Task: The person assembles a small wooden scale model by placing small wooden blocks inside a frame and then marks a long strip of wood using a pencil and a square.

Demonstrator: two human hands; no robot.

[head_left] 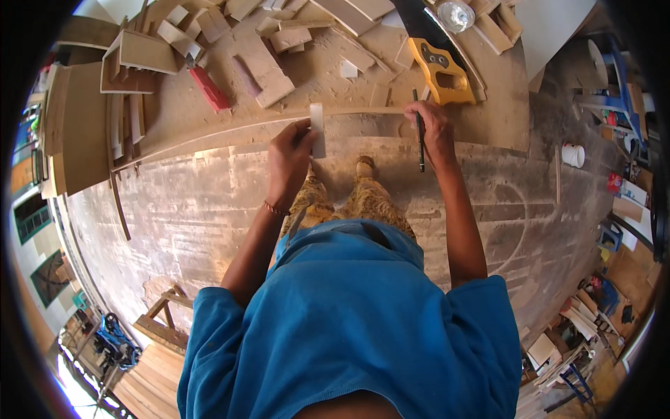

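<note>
Just past the table's near edge, my left hand (pixel 289 155) pinches a short, pale flat strip (pixel 317 119) between thumb and fingers. The strip stands upright in view, and its lower part looks greyer; its material is hard to make out. To the right, my right hand (pixel 434 129) is closed around a dark pencil (pixel 421 148), which points toward me with its other end above the fingers. Beyond that hand lies a handsaw (pixel 447 80) with a yellow handle and dark blade. A red-handled utility knife (pixel 208 89) rests on the table at the left.
Wood offcuts (pixel 289 38) and shavings cover the far part of the worktable (pixel 209 126). A clear glass dish (pixel 456 15) stands near the saw blade. Boards (pixel 80 126) stand at the left. A white bucket (pixel 573 155) is on the right, and a wooden frame (pixel 166 318) sits lower left.
</note>
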